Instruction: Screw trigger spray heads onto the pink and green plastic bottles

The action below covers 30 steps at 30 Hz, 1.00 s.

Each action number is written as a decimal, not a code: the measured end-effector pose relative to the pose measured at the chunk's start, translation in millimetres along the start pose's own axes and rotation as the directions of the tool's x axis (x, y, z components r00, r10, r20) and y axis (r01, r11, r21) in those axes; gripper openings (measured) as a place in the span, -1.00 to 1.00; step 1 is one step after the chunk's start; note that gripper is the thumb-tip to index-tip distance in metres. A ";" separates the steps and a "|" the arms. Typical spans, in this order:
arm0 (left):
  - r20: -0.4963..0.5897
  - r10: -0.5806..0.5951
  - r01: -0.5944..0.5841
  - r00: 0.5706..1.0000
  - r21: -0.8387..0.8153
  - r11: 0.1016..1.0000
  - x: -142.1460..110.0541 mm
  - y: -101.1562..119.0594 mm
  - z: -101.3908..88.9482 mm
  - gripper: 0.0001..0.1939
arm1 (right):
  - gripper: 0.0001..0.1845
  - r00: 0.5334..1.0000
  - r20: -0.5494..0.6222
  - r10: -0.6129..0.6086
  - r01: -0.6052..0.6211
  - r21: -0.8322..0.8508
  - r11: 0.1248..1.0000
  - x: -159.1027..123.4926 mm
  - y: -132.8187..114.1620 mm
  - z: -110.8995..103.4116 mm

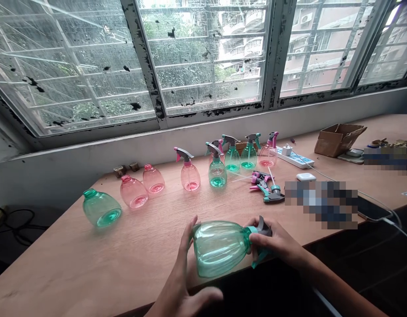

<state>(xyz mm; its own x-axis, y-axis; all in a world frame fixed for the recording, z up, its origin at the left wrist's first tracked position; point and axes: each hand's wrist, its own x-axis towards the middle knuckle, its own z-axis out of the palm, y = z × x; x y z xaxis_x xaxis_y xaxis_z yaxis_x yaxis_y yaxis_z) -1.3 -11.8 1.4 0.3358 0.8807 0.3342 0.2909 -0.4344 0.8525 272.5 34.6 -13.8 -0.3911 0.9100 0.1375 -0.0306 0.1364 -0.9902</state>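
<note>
A clear green spray bottle (219, 248) lies sideways in the air over the table's front edge, its base to the left. My right hand (272, 242) is closed round its neck and the grey and teal trigger head (263, 226). At the base, my left hand (186, 273) is open, thumb spread away below and fingers up along the bottom; whether they touch it I cannot tell. Beyond, loose trigger heads (264, 185) in pink, teal and grey lie in a heap with their tubes.
Headless bottles, one green (101, 209) and two pink (133, 192), stand at the left. Several bottles with heads, such as a pink one (190, 176), stand toward the window. A power strip (295, 157), cardboard box (335, 141), white earbud case (306, 177) and phone (371, 208) are at the right.
</note>
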 end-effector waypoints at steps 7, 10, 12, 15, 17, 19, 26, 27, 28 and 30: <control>-0.086 -0.129 0.089 0.988 -0.367 0.926 2.9 -4.9 -4.3 -0.05 | -0.36 0.672 0.362 -0.646 0.693 -0.616 0.375 -27.0 -4.8 14.9; -0.170 -0.129 0.066 0.977 -0.335 0.940 0.6 1.1 -0.2 -0.19 | -0.54 0.799 0.199 -0.567 0.569 -0.553 0.608 -28.1 -7.1 21.5; -0.226 -0.060 0.000 0.972 -0.255 0.967 -2.0 7.8 3.1 -0.23 | -0.69 0.937 0.020 -0.349 0.337 -0.308 0.890 -25.3 -8.9 27.9; -0.294 0.031 -0.076 0.955 -0.143 0.987 -4.5 15.3 7.1 -0.27 | -0.70 0.999 0.041 -0.005 -0.002 0.181 0.983 -19.4 -9.5 38.0; -0.336 0.071 -0.100 0.939 -0.069 0.993 -4.5 17.4 9.0 -0.28 | -0.68 0.992 0.107 0.072 -0.108 0.382 0.918 -16.5 -7.2 43.6; -0.358 0.110 -0.122 0.927 -0.009 0.993 -3.5 17.2 10.0 -0.29 | -0.67 0.983 0.142 0.114 -0.170 0.498 0.850 -14.9 -3.6 48.0; -0.211 0.148 -0.150 0.966 0.003 0.989 1.2 -3.2 -7.8 -0.29 | -0.63 0.975 0.128 0.180 -0.221 0.558 0.800 -10.5 -5.4 49.0; -0.164 0.126 -0.129 0.978 -0.003 0.992 2.2 -6.7 -13.7 -0.23 | -0.64 0.978 0.113 0.176 -0.209 0.534 0.819 -10.6 -8.6 45.3; -0.133 0.105 -0.104 0.986 0.017 0.994 3.4 -9.3 -19.6 -0.14 | -0.62 0.981 0.104 0.163 -0.193 0.510 0.838 -11.4 -12.2 40.6; -0.112 0.088 -0.070 0.990 0.155 0.985 6.3 -11.0 -30.3 0.03 | -0.47 0.991 0.099 0.092 -0.130 0.494 0.860 -15.7 -19.3 28.5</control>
<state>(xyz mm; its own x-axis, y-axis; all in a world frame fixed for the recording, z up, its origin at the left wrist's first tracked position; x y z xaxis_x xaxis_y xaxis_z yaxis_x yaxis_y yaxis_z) -29.5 4.2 6.4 0.2576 0.8547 0.4506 0.4018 -0.5189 0.7546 253.0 6.5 2.4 -0.4817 0.8753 0.0422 -0.4298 -0.1940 -0.8819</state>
